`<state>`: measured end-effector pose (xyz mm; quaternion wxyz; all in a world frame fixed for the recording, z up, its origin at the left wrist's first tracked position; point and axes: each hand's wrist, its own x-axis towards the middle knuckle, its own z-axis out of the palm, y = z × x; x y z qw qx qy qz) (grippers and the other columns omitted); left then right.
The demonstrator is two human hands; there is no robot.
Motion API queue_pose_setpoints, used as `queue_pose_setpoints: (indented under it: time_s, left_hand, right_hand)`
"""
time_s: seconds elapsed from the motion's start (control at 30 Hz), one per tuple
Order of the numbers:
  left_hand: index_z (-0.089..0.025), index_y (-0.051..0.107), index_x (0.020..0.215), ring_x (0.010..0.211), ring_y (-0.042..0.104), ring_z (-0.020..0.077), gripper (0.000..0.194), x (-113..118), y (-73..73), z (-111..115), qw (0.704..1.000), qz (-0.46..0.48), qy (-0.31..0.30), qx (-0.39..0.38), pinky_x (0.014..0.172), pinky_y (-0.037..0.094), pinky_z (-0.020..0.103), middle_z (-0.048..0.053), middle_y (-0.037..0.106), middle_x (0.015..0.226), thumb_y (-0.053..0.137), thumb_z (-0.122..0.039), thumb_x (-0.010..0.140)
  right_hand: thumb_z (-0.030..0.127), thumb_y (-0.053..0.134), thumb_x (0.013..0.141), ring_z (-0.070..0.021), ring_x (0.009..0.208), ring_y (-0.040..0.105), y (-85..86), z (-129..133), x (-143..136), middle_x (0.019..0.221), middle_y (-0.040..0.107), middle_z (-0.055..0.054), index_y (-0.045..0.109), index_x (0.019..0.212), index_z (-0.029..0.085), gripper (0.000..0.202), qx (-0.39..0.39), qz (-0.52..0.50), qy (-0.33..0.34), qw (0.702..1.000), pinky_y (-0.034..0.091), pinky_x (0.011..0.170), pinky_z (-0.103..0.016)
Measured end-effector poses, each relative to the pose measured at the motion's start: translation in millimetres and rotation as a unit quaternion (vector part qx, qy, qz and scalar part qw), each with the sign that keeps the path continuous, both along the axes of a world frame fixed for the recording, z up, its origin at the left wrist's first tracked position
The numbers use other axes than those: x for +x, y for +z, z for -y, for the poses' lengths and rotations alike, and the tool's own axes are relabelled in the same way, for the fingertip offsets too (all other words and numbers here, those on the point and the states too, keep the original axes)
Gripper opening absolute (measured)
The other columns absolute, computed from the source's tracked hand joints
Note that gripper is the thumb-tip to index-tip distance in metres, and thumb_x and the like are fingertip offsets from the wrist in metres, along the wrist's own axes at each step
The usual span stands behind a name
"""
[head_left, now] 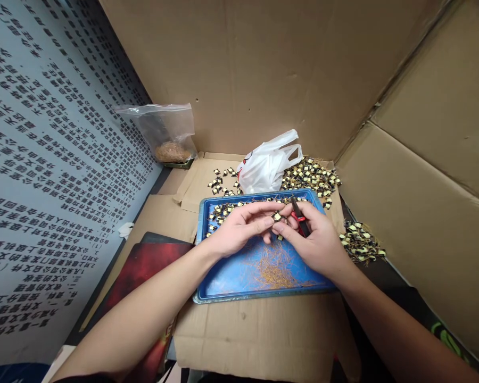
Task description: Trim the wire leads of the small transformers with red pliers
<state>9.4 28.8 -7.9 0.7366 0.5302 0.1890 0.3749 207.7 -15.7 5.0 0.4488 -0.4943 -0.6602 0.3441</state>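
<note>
A small yellow-and-black coil part (277, 216) is pinched between the thumb and fingers of my left hand (239, 227). My right hand (317, 236) is closed around red-and-black snips (299, 217), whose dark end points up and away from me. The right thumb and fingertips also come close to the coil part; whether they touch it I cannot tell. Both hands are over a blue tray (227, 279). Cut copper-coloured wire ends (277, 268) lie in a heap on its near half. More coil parts (221, 213) line its far side, partly hidden behind my hands.
Behind the tray sit a white plastic bag (263, 165) and a pile of coil parts (313, 178). Another pile (363, 242) lies to the right. A clear zip bag (173, 135) with wire scraps stands at back left. Cardboard walls (279, 69) rise behind and right.
</note>
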Motion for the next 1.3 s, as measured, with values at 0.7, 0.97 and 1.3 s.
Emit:
queue_pose_setpoints:
  time_s: [0.7,0.97,1.3]
  left_hand:
    - [-0.014,0.073,0.101,0.062,0.066,0.0096,0.034,0,0.7,-8,0.971,-0.018,0.237,0.019,0.062,0.057,0.022,0.002,0.075,0.082,0.092,-0.032,0.078]
    - [-0.015,0.073,0.095,0.06,0.066,0.0094,0.032,1,3.4,-5,0.975,-0.017,0.22,0.017,0.061,0.058,0.022,0.002,0.076,0.08,0.093,-0.03,0.076]
    - [-0.018,0.059,0.112,0.073,0.074,0.0141,0.036,2,5.3,-1,0.992,0.016,0.117,-0.042,0.058,0.056,0.02,0.005,0.077,0.089,0.082,-0.036,0.09]
  right_hand:
    - [0.031,0.069,0.098,-0.0261,0.099,0.079,1.9,-8,13,0.115,0.083,-0.01,0.078,0.119,0.018,0.026,0.167,0.163,-0.058,0.971,0.064,0.091,-0.04]
    - [0.032,0.069,0.098,-0.0261,0.095,0.081,0.3,-5,11,0.114,0.084,-0.008,0.08,0.121,0.02,0.027,0.164,0.165,-0.06,0.971,0.066,0.089,-0.041]
    - [0.033,0.069,0.098,-0.0265,0.09,0.081,-0.3,-6,13,0.11,0.084,-0.009,0.082,0.119,0.021,0.027,0.146,0.163,-0.061,0.974,0.067,0.084,-0.042]
